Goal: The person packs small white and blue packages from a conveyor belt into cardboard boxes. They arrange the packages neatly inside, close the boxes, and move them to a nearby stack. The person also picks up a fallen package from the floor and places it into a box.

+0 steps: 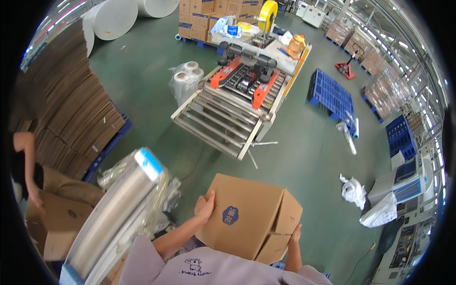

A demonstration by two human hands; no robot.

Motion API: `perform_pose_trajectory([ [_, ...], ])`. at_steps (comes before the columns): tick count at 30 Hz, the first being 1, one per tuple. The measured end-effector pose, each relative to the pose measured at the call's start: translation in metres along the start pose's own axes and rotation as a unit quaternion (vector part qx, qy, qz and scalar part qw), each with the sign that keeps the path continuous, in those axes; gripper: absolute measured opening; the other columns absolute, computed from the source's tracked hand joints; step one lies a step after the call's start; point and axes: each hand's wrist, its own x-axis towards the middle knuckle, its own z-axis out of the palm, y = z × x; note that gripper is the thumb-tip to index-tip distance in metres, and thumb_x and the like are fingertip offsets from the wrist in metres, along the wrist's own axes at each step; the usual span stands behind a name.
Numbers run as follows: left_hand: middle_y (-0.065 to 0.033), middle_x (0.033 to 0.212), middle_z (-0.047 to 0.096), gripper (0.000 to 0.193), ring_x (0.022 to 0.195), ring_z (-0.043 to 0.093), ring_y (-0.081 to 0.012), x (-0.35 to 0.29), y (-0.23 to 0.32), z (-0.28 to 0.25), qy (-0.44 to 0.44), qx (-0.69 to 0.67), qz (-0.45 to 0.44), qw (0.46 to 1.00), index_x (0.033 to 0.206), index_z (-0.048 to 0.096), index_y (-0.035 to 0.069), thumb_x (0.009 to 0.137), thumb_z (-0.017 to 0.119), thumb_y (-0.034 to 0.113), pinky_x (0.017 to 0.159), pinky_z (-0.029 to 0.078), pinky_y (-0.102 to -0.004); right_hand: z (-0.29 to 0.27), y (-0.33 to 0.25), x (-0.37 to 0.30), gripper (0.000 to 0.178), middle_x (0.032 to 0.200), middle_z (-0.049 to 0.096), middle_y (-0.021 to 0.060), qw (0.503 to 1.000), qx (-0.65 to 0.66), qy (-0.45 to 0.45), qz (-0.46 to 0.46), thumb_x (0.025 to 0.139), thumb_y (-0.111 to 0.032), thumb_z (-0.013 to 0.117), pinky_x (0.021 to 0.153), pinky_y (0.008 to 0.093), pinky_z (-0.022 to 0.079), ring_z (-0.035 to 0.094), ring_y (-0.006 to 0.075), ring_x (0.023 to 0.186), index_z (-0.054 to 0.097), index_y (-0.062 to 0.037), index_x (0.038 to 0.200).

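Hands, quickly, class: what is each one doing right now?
Left hand: gripping the left side of the cardboard box.
Right hand: pressed against the box's right end flap, supporting it.

We hold a brown cardboard box [247, 221] between our left hand [205, 205] and right hand [296, 235]; a round blue label [230, 215] sits on its side just right of the left hand. Far left of the left hand, another person holds a second brown box [57, 228] with a dark round mark. Stacked cartons [209, 14] stand well ahead of both hands.
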Motion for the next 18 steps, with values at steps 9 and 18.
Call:
perform_pose_trajectory([
  [9,-0.0219,0.114,0.054,0.073,0.109,0.051,-0.0334,0.152,0.185,-0.019,0.009,-0.006,0.028,1.0,0.113,0.049,-0.005,0.083,0.041,0.061,0.091,0.04,-0.0399,0.162,-0.142,0.131,0.072,0.104,0.06,0.0148,0.996,-0.009,0.026,0.086,0.088,-0.061,0.031,0.076,0.0398,0.049,0.06,0.0282,0.091,0.053,0.0021,0.113],
  [18,-0.0227,0.109,0.056,0.072,0.103,0.054,-0.0316,0.304,0.212,-0.019,0.255,-0.259,-0.132,0.922,0.11,0.05,-0.005,0.084,0.038,0.061,0.089,0.041,-0.037,0.49,-0.301,0.379,0.07,0.107,0.06,0.0213,0.911,-0.27,-0.291,-0.111,0.089,-0.058,0.028,0.087,0.0384,0.041,0.056,0.0317,0.102,0.055,0.001,0.117],
])
